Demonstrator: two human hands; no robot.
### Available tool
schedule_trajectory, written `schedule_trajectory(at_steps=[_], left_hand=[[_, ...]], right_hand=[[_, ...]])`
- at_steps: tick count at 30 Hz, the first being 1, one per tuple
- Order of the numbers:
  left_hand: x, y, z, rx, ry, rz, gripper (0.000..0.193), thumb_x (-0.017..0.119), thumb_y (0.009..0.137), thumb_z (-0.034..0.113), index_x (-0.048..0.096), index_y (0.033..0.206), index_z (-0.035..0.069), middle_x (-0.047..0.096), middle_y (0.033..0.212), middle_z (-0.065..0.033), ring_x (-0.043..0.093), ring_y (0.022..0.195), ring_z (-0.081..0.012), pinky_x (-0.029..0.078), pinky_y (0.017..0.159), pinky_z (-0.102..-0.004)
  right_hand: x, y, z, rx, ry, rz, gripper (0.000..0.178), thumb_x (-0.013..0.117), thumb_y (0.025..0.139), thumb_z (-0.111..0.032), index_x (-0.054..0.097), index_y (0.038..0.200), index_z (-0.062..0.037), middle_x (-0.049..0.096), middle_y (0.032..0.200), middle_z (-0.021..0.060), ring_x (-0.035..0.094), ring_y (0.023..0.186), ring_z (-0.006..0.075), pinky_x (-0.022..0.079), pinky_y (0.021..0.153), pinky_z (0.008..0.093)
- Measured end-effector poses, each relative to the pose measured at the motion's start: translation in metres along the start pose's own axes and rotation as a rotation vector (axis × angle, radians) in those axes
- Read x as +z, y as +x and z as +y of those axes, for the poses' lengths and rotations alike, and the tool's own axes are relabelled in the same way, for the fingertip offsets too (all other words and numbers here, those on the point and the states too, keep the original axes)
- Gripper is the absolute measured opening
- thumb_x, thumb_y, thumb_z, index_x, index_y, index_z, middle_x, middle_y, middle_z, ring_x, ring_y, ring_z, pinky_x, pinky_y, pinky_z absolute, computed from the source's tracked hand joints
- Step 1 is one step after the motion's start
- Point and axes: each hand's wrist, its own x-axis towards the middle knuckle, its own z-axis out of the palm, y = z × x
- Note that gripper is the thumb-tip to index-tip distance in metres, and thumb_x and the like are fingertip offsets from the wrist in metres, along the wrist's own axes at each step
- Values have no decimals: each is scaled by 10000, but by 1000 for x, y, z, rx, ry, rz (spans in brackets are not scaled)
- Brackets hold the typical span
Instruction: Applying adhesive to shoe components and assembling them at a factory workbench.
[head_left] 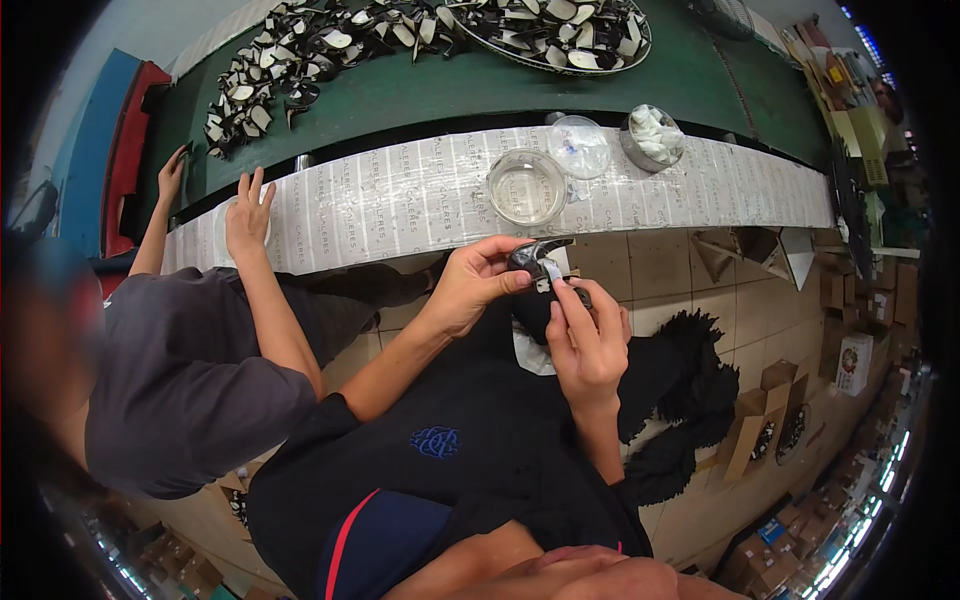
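My left hand (468,288) is closed on a glossy black piece (522,259) that looks like a shoe heel, held up in front of my chest near the table's edge. Pinched in the fingers of my right hand (588,345) is a small white wad (553,268), like cloth or cotton, pressed against the heel's right side. Part of the heel is hidden behind my fingers. Beyond my hands, a round clear dish (527,212) stands on the printed covering of the table edge. A clear round lid (579,147) lies beside it, near a metal tin (652,138) of white wads.
Many similar black and white pieces (300,60) lie heaped on the green table (400,105), some in a large round tray (570,68). At my left a co-worker (200,390) reaches over the table edge. Open cardboard boxes (755,430) stand on the tiled floor to the right.
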Motion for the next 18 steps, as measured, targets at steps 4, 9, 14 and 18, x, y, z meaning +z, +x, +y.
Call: schedule_trajectory(at_steps=[4, 9, 14, 18], left_hand=[[-2, -1, 1, -16, -7, -8, 420, 723, 866, 6, 577, 1258, -38, 658, 1166, -96, 639, 1047, -144, 557, 890, -281], [-3, -2, 0, -39, -14, -34, 409, 715, 874, 7, 579, 1257, -40, 659, 1169, -98, 650, 1039, -147, 559, 883, -276], [-1, -2, -2, -48, 5, -38, 413, 721, 872, 16, 583, 1257, -44, 663, 1163, -96, 650, 1034, -142, 548, 894, -273], [-2, -2, -5, -65, 24, -37, 420, 717, 873, 21, 577, 1264, -46, 661, 1164, -100, 650, 1038, -148, 544, 902, -280]], right_hand=[[1, 1, 3, 36, 120, 2, 292, 729, 795, 49, 711, 1085, 14, 632, 1095, 158, 657, 760, 214, 524, 658, 282], [-8, -4, 6, 240, 219, -56, 223, 694, 854, 12, 715, 1076, 11, 670, 1068, 134, 659, 858, 177, 515, 748, 276], [-17, -4, 7, 261, 270, -64, 202, 673, 868, 24, 707, 1067, 36, 677, 1050, 141, 651, 859, 168, 521, 727, 263], [-20, -5, 4, 212, 256, -48, 198, 665, 865, 34, 705, 1059, 44, 676, 1047, 138, 648, 861, 164, 520, 728, 260]])
